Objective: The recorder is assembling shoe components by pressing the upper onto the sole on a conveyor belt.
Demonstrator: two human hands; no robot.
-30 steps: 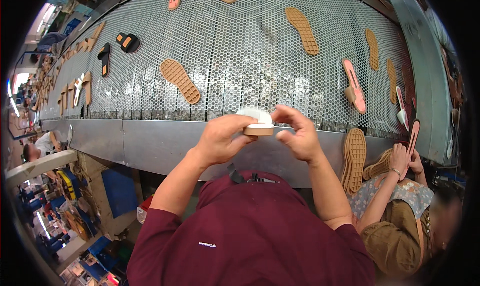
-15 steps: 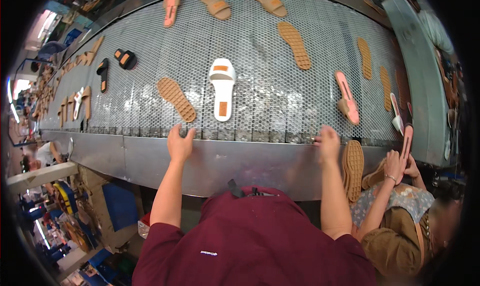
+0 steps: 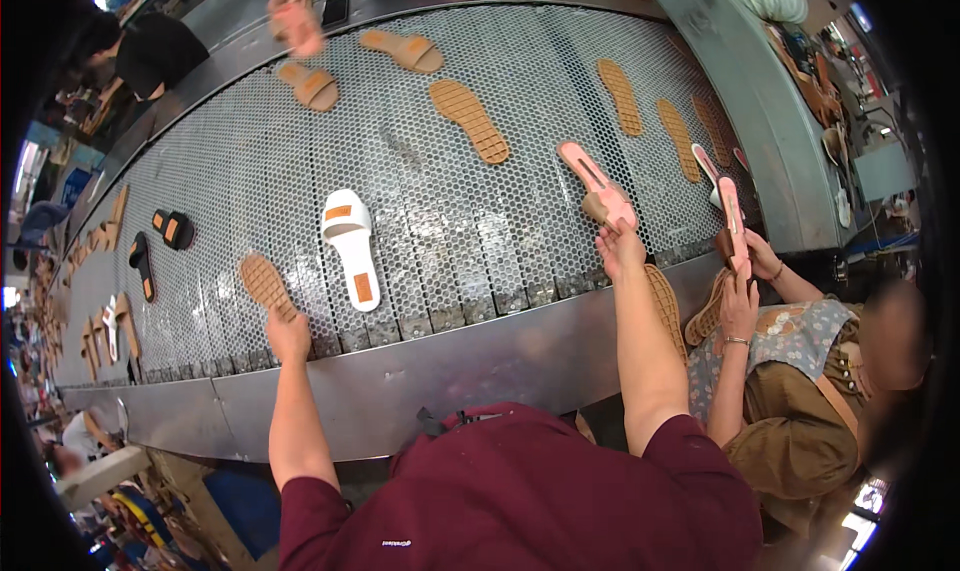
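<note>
My left hand [image 3: 289,337] is closed on the near end of a tan outsole [image 3: 264,280] with a grid tread, which lies on the mesh conveyor [image 3: 420,221]. To its right a white slide sandal [image 3: 352,251] with orange-brown patches rests upright, touched by neither hand. My right hand [image 3: 624,252] grips the near end of a pink-bottomed slide [image 3: 597,179] near the belt's front edge. That slide lies with its pink underside up and a tan strap at its side; my fingertips are partly hidden beneath it.
A co-worker at right holds another pink-bottomed slide [image 3: 733,221]. Across the belt, a person's hand [image 3: 290,1] holds a blurred pink piece. Tan slides [image 3: 402,51], more outsoles [image 3: 470,121] and black slides [image 3: 172,229] lie around. A metal rail [image 3: 460,356] runs along the front.
Both my hands have reached forward from the rail: the left took hold of the tan outsole, the right the pink-bottomed slide. The view has swung right. Across the belt, a hand has lifted a pink piece.
</note>
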